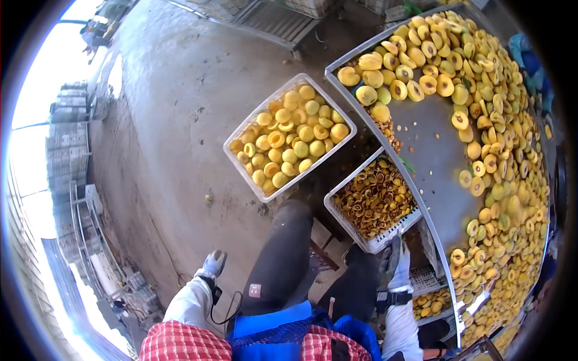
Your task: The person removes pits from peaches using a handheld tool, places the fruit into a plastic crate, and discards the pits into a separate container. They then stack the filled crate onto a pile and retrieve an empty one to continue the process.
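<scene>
My left hand (pixel 214 263), in a pale glove with grey fingertips, hangs in the air beside my left leg, fingers loosely extended and holding nothing visible. My right hand (pixel 394 259), gloved in grey and white, reaches the near corner of a white plastic crate (pixel 382 242); its fingers appear closed on the rim, partly hidden. Small brown-orange fruit pieces (pixel 374 198) fill that crate. A second pale crate (pixel 244 180), farther left, holds yellow peach-like fruit halves (pixel 289 138). Beyond my right hand stands a metal-topped table (pixel 427 132) heaped with halved yellow fruit (pixel 494 120).
Under the table edge, a lower crate (pixel 424 280) sits near more fruit (pixel 430 304). A metal rack (pixel 265 24) stands at the far end of the concrete floor (pixel 162 108). Stacked crates (pixel 66 144) line the left side. A person's blue sleeve (pixel 524 54) shows behind the fruit.
</scene>
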